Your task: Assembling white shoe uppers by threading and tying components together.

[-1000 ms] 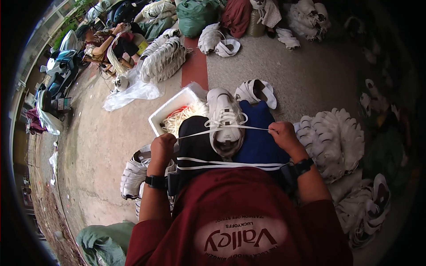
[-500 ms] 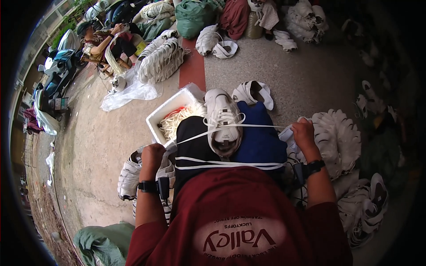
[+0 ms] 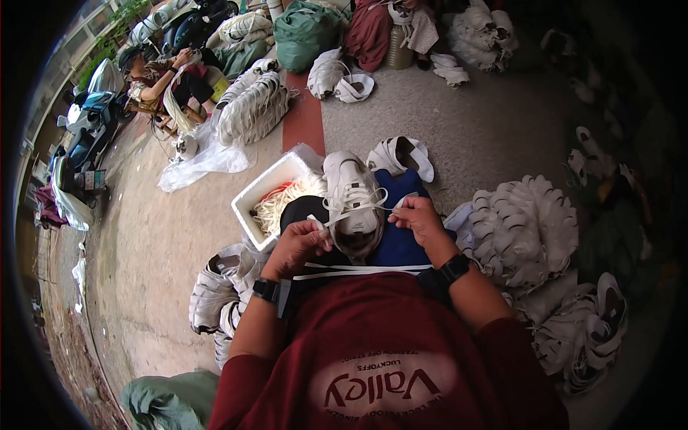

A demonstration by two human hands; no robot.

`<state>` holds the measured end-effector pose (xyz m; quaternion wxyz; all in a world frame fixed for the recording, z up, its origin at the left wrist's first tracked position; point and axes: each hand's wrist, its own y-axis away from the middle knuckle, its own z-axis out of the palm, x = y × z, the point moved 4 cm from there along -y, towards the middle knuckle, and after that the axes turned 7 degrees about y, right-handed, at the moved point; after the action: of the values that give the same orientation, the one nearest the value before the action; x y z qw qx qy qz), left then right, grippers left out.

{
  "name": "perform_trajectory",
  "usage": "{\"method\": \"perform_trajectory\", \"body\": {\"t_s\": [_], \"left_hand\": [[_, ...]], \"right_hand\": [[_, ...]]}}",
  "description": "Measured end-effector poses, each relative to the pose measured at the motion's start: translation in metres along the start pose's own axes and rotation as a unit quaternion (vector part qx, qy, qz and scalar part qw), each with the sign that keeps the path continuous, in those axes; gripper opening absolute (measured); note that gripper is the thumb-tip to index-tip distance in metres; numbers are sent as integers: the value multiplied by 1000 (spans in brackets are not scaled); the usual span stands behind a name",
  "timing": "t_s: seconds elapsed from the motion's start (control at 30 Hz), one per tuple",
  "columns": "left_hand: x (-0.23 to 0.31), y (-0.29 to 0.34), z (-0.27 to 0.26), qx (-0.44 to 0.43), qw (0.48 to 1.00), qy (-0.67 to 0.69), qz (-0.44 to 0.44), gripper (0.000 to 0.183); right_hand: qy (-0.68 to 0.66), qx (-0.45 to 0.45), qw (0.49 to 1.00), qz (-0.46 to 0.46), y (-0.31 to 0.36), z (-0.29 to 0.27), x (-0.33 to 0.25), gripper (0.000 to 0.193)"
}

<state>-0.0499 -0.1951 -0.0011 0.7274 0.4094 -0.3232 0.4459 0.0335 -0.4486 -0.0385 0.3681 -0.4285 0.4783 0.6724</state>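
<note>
A white sneaker upper (image 3: pixel 344 169) rests upright between my thighs, its toe pointing away from me. A white shoelace (image 3: pixel 352 210) runs through its eyelets, and its two ends lead out to either side. To the left of the shoe's opening, my left hand (image 3: pixel 301 246) is closed in a pinch on one end. My right hand (image 3: pixel 421 221) pinches the other end over the blue cloth (image 3: pixel 405 241) on my right thigh. More white laces (image 3: pixel 365 270) lie across my lap near my shirt.
A white foam box (image 3: pixel 242 209) of loose laces stands left of the shoe. Another upper (image 3: pixel 400 158) lies beyond it. Bundled uppers (image 3: pixel 527 229) are at right, others (image 3: pixel 215 294) at left. A seated person (image 3: pixel 154 82) works at far left near parked scooters (image 3: pixel 89 118).
Both hands have come inward from wide apart to close beside the shoe. The lace that was stretched taut across it is now held short on each side.
</note>
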Motion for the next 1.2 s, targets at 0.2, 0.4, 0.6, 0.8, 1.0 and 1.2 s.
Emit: {"method": "perform_trajectory", "body": {"t_s": [0.2,0.4,0.6,0.8,1.0,1.2], "left_hand": [[-12,-41,30,-46,997,-61,-14,17],[-22,-48,31,-14,992,-123,-25,14],[-21,-53,44,30,969,-243,30,12],[-30,-78,49,79,889,-419,166,15],[-31,-86,60,101,829,-515,195,18],[1,-46,37,-22,749,-641,164,22]], "right_hand": [[165,97,976,-103,-12,19,6,20],[378,144,885,-229,-6,30,-4,19],[391,133,890,-192,-8,29,-5,19],[558,113,768,-294,21,56,-18,15],[566,103,763,-295,15,51,-7,16],[591,112,750,-275,20,43,-11,17]]}}
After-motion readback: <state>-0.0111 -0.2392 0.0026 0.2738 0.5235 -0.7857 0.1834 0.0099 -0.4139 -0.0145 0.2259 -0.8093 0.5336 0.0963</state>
